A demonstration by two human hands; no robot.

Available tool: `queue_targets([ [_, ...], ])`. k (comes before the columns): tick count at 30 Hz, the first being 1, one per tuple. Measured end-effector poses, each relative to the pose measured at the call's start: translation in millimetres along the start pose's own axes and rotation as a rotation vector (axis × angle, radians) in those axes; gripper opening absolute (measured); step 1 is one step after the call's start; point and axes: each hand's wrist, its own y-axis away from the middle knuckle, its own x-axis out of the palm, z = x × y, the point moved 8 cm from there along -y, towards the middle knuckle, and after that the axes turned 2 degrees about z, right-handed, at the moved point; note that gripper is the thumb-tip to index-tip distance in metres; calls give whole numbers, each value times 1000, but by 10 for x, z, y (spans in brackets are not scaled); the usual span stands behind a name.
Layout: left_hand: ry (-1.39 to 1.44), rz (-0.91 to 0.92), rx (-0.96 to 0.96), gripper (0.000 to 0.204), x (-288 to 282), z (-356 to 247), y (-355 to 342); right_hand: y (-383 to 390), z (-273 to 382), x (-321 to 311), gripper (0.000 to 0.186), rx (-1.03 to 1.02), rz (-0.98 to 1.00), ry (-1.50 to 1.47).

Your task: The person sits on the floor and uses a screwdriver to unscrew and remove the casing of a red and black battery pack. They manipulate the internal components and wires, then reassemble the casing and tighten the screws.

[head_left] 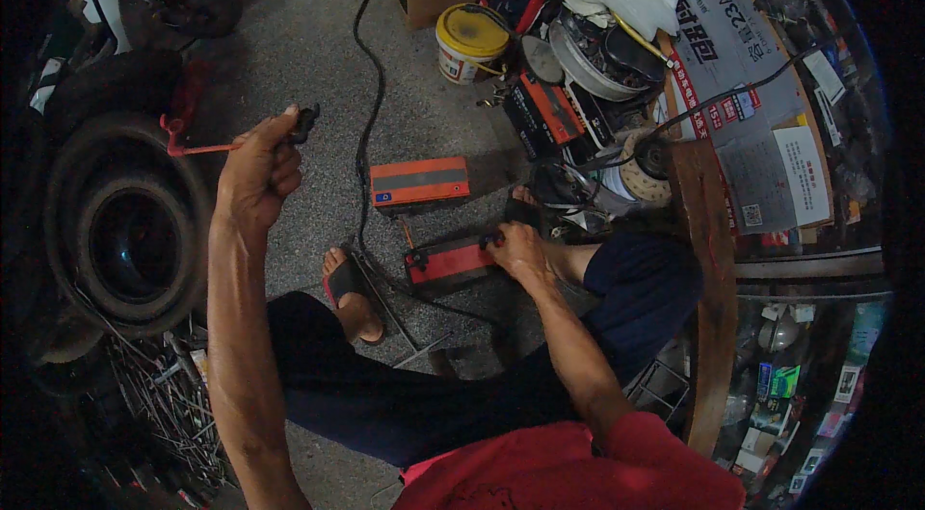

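Note:
Raised at the left, my left hand (260,168) is closed, with a small black clip-like piece (305,124) at the thumb. A thin orange-red strip (200,150) with a bent end sticks out from the other side of its fist. Lower down, my right hand (522,252) pinches a small black piece (491,239) at the right end of a red-and-grey battery (451,261). At that battery's left end sits another black piece (416,261), and a short orange stem (408,233) rises beside it. An orange-and-grey battery (420,181) lies just beyond.
A long black cable (364,77) runs across the floor, past a T-shaped metal tool (421,352). Tires (72,211) and metal rods (164,404) fill the left side. A yellow-lidded bucket (469,38), another battery (549,115), flattened cardboard (742,144) and a wooden post (711,317) stand right.

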Motion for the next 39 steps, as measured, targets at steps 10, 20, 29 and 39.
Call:
queue_targets([
  [10,26,16,19,29,21,9,4,77,56,19,39,-101,-180,14],
  [20,1,18,13,28,25,16,-18,-24,88,184,37,-84,12,28],
  [29,5,22,9,27,48,30,5,27,86,169,33,28,48,35],
  [39,-32,16,21,30,66,16,52,1,83,169,29,93,68,-17],
])
